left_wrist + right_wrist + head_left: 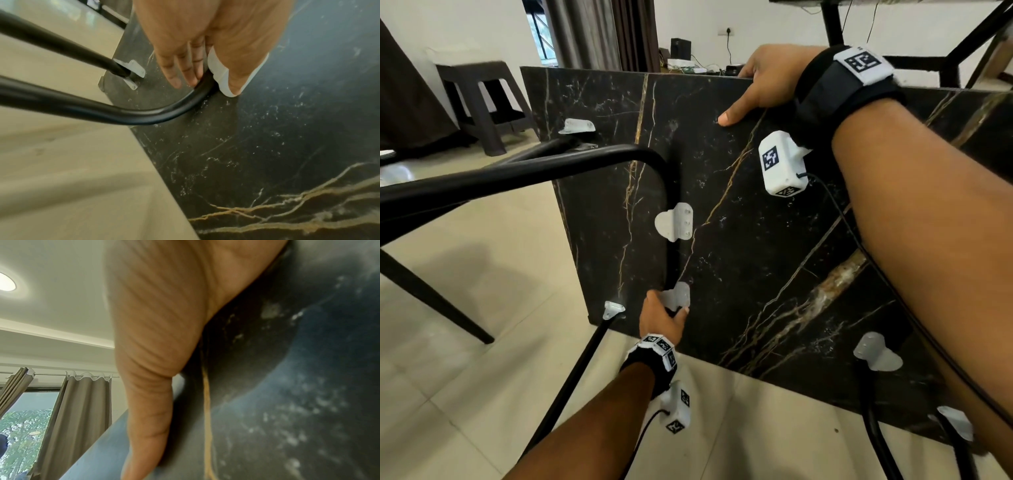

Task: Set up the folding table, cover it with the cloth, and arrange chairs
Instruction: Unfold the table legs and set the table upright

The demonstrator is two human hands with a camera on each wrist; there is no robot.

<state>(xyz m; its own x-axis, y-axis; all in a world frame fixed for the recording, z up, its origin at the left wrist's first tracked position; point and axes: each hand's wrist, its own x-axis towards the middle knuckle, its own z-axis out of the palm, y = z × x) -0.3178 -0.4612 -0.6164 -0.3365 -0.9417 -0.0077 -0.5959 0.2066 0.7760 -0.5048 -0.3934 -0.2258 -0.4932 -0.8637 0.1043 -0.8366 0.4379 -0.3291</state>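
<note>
Desk stands on edge on the floor, its marble-patterned underside facing the person, with one black leg frame already swung out toward the left. Nearest, the left hand reaches low to the frame's pivot: its fingers lie fairly straight against the tube beside a white bracket, and the thumb covers that bracket, so this grip looks released, pressing rather than clasping. Just left of it a thin brace runs from a second bracket at the panel's lower corner. Further up, the right hand is clenched over the top edge, thumb flat on the near face and fingers hooked out of sight behind, steadying the panel.

The step in hand seems to be locking this leg open. To do it well, keep the right hand firm so the panel does not tip, push the tube fully home at the bracket, and keep fingertips clear of the hinge as it seats. A second leg at lower right looks still folded against the panel.

Beyond, a dark stool waits by the wall.
</note>
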